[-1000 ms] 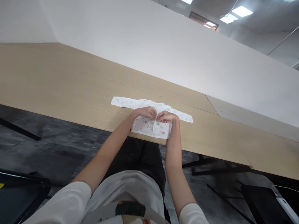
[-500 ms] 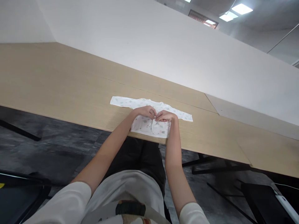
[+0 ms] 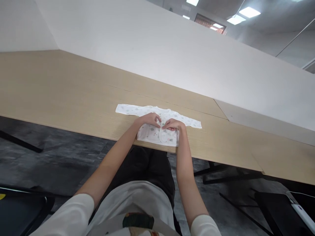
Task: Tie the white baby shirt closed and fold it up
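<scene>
Pinching its front opening, left hand (image 3: 147, 119) and right hand (image 3: 173, 124) hold a white printed baby shirt (image 3: 157, 126), sleeves spread.

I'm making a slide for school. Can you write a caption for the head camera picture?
Two hands, left hand and right hand, pinch the front of a small printed baby shirt lying flat on a wooden table.

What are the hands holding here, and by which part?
Both the left hand and right hand pinch the small white printed baby shirt at its front opening, mid-chest, where the two flaps meet. It lies flat on the wooden table.
</scene>
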{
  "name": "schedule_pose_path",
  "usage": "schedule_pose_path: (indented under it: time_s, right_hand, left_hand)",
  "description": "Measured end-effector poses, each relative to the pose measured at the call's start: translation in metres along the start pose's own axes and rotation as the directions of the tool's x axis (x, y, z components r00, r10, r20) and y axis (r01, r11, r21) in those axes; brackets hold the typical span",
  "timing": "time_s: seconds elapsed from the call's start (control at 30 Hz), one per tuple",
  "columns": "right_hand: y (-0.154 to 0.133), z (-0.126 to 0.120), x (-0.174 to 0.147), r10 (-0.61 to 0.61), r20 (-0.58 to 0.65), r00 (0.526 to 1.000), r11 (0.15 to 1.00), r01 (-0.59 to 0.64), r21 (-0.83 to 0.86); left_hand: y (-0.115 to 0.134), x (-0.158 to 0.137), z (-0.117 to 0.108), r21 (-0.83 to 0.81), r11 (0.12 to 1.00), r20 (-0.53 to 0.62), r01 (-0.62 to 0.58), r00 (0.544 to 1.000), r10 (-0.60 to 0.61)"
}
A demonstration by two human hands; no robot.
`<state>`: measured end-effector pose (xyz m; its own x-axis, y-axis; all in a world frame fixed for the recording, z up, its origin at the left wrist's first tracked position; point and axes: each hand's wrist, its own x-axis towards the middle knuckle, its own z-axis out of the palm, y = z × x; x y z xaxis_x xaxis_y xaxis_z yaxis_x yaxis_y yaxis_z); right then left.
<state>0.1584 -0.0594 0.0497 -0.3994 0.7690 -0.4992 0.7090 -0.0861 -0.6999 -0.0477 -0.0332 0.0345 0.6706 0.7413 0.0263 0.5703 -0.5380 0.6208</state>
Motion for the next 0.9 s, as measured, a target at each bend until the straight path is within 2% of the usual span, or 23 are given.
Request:
schedule_pose_path:
  time_s: [0.07,0.13,0.2,0.23,0.3,0.33,0.4,0.47,0.57,0.63,0.67,0.73,0.77,0.83,0.87,0.9]
  right_hand:
    - [-0.002,0.012,-0.011,0.015,-0.146,0.989,0.998,-0.024,-0.061]
    - [-0.003,0.032,-0.026,-0.029,-0.361,0.932,0.987,-0.031,-0.158]
    - [-0.002,0.060,-0.042,-0.137,-0.571,0.809,0.951,-0.053,-0.303]
    - [-0.001,0.075,-0.049,-0.208,-0.635,0.744,0.920,-0.071,-0.384]
    - [0.003,0.106,-0.061,-0.344,-0.686,0.641,0.844,-0.109,-0.525]
    - [0.006,0.120,-0.065,-0.399,-0.680,0.615,0.808,-0.114,-0.578]
    - [0.011,0.145,-0.072,-0.472,-0.663,0.580,0.760,-0.112,-0.640]
    - [0.016,0.163,-0.076,-0.503,-0.661,0.557,0.748,-0.102,-0.656]
    - [0.020,0.175,-0.081,-0.507,-0.675,0.536,0.768,-0.074,-0.636]
    - [0.020,0.163,-0.084,-0.488,-0.664,0.567,0.802,-0.010,-0.598]
    - [0.021,0.149,-0.084,-0.472,-0.653,0.593,0.825,0.035,-0.564]
    - [0.024,0.106,-0.081,-0.425,-0.646,0.634,0.875,0.105,-0.473]
    - [0.027,0.079,-0.077,-0.378,-0.705,0.600,0.902,0.068,-0.426]
    - [0.037,0.022,-0.065,-0.294,-0.830,0.473,0.924,-0.081,-0.374]
    - [0.045,-0.004,-0.057,-0.258,-0.840,0.477,0.917,-0.154,-0.368]
    - [0.053,-0.026,-0.050,-0.195,-0.838,0.510,0.905,-0.237,-0.354]
  left_hand:
    - [-0.001,-0.004,0.000,0.004,1.000,-0.075,-0.013,0.997,0.013]
    - [0.001,-0.007,0.002,0.003,0.999,-0.195,-0.046,0.980,0.046]
    - [0.005,-0.006,0.007,0.035,0.996,-0.293,-0.085,0.952,0.092]
    - [0.007,-0.004,0.011,0.071,0.993,-0.315,-0.094,0.942,0.112]
    - [0.008,0.002,0.020,0.170,0.982,-0.305,-0.083,0.943,0.132]
    - [0.007,0.006,0.024,0.227,0.972,-0.285,-0.060,0.950,0.125]
    - [0.002,0.013,0.032,0.340,0.940,-0.232,-0.011,0.968,0.096]
    - [-0.005,0.017,0.036,0.428,0.904,-0.176,0.008,0.982,0.074]
    - [-0.011,0.018,0.034,0.483,0.875,-0.089,-0.004,0.995,0.054]
    - [-0.011,0.018,0.027,0.482,0.876,-0.025,-0.007,0.999,0.022]
    - [-0.011,0.017,0.023,0.477,0.879,-0.004,-0.004,1.000,0.007]
    - [-0.015,0.015,0.010,0.469,0.883,-0.025,0.025,1.000,-0.015]
    - [-0.019,0.012,0.003,0.469,0.881,-0.068,0.060,0.997,-0.032]
    - [-0.034,0.005,-0.012,0.471,0.866,-0.190,0.171,0.978,-0.089]
    - [-0.044,0.000,-0.020,0.470,0.850,-0.241,0.237,0.961,-0.134]
    - [-0.054,-0.007,-0.027,0.468,0.834,-0.281,0.293,0.944,-0.174]
